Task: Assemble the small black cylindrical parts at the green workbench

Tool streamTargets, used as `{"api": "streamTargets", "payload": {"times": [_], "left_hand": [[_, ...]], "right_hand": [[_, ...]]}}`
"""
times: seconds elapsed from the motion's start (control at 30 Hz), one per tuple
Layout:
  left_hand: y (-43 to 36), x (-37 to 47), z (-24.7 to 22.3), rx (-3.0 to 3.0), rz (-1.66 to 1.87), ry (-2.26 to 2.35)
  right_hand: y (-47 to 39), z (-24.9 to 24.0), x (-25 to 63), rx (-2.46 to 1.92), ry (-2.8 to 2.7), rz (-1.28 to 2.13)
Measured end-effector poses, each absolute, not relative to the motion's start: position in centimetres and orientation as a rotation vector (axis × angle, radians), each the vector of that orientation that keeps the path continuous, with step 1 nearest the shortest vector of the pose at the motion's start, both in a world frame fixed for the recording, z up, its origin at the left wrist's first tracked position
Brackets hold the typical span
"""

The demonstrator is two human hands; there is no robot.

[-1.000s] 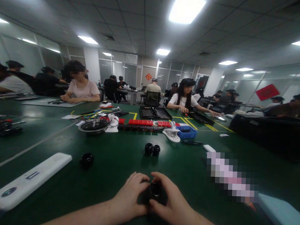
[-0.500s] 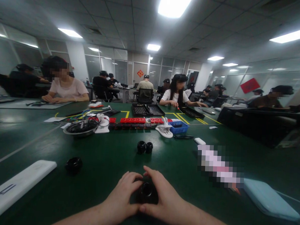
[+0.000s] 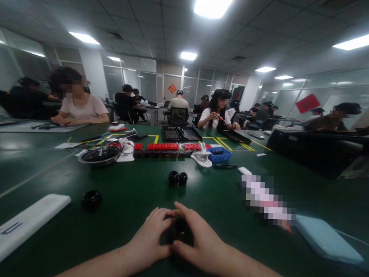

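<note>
My left hand (image 3: 151, 234) and my right hand (image 3: 199, 240) curve around a glossy black ring-shaped part (image 3: 180, 230) close to the table's near side. Both are closed about it, fingertips meeting at its far side and thumbs at its near side. The part's sides are mostly hidden by my fingers. Farther off, two similar black round parts stand side by side, a larger one (image 3: 173, 178) and a smaller one (image 3: 183, 179). Another black ring-shaped part (image 3: 92, 200) sits alone to the left.
A long white bar (image 3: 30, 226) lies left, a light-blue flat case (image 3: 328, 239) right. Across the green table stand a metal dish (image 3: 99, 161), a white clip (image 3: 202, 157), a blue bin (image 3: 220, 155) and black trays (image 3: 181, 134). Co-workers sit beyond.
My fingertips have drawn closer together over the black part, which is now more covered. Across the table, a co-worker's hands have risen with a thin tool.
</note>
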State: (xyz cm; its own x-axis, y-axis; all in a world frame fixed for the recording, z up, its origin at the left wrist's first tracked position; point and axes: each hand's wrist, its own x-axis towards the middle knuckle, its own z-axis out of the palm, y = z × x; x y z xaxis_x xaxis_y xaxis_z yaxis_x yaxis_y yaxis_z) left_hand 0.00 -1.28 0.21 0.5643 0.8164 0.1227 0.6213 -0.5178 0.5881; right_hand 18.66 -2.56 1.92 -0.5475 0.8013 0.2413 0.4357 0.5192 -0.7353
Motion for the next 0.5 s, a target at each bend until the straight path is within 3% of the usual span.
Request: {"api": "streamTargets", "payload": {"times": [0.5], "left_hand": [[-1.33, 0.15, 0.37, 2.325, 0.542, 1.164]], "right_hand": [[-2.24, 1.81, 18.63, -0.984, -2.131, 0.826]]}}
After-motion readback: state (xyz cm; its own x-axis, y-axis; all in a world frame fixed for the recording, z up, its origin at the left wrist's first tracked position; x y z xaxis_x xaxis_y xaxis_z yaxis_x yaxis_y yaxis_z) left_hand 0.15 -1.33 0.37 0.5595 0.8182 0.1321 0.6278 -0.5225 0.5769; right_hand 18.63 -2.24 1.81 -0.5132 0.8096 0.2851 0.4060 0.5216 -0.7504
